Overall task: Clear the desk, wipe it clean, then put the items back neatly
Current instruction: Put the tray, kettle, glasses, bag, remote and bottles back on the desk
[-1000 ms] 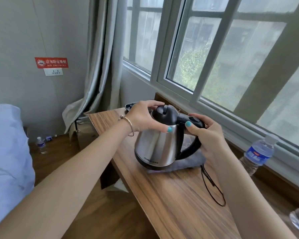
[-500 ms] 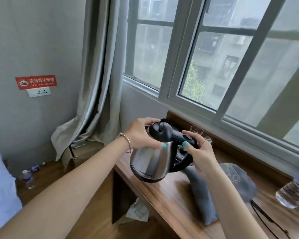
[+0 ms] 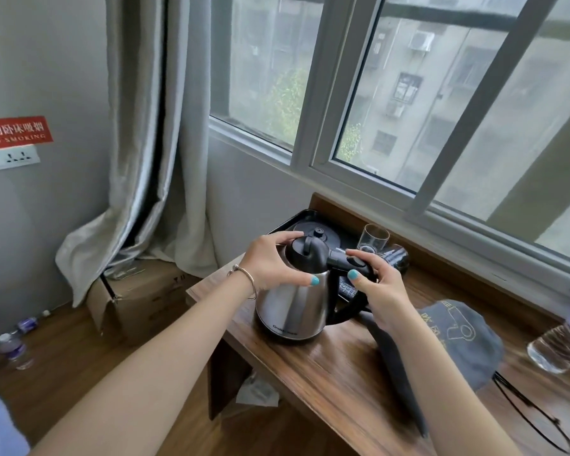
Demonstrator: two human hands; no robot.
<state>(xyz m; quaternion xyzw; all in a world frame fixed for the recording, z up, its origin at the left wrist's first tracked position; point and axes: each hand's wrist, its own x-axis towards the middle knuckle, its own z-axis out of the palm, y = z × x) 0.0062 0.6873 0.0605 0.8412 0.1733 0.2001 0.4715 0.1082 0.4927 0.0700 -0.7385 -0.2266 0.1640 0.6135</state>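
Two hands hold a kettle (image 3: 293, 311) near the left end of the desk (image 3: 329, 373), in front of a black tray (image 3: 277, 227). Whether its bottom touches the wood or hangs just above it is unclear. Its body is brushed steel, wider at the bottom, with small dark lettering low on the front that is too small to read. A black lid with a loop tab caps it, and a black handle curves down its right side.

On the upper body, the left hand (image 3: 270, 263) curls its fingers over the far shoulder beside the lid, thumb pressed to the steel in front. At the top of the handle, the right hand (image 3: 380, 291) wraps around, thumb on the near side; its other fingers are hidden behind the handle.

On the tray sits a round black base (image 3: 316, 235), partly blocked by the kettle lid. A clear glass (image 3: 372, 240) stands to its right, and something dark beside it is hard to identify. A grey cloth bag (image 3: 454, 343) lies under the right forearm, partly covered. A water bottle (image 3: 560, 347) is blurred and cut by the right edge. A black cord (image 3: 533, 419) trails toward the lower right corner.
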